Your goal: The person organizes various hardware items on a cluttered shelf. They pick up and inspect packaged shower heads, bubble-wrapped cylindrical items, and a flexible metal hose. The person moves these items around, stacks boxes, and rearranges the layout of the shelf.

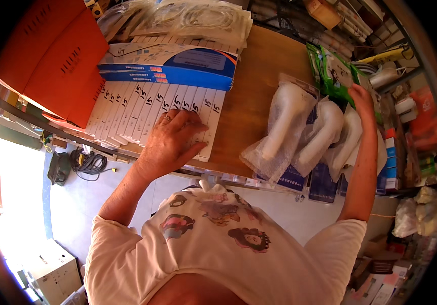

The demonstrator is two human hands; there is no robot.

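Observation:
My left hand [178, 139], with a ring on one finger, rests on a row of narrow white boxes [127, 110] marked by hand with numbers. Its fingers are bent over the boxes near the row's right end. Blue-and-white flat boxes [169, 66] lie stacked across the row. On the right, my right hand [361, 99] touches green plastic packages [329, 72]; whether its fingers grip one, I cannot tell. Below that hand, several white shower heads [285, 122] in bubble wrap lie side by side, partly over blue packaging [323, 183]. My right forearm hides part of them.
Large orange-red boxes [58, 57] stand at the left. Clear bags of coiled hoses [203, 19] lie at the back of the wooden table [235, 126]. Crowded shelves line the right side. Coiled black cable [89, 164] is on the floor at left.

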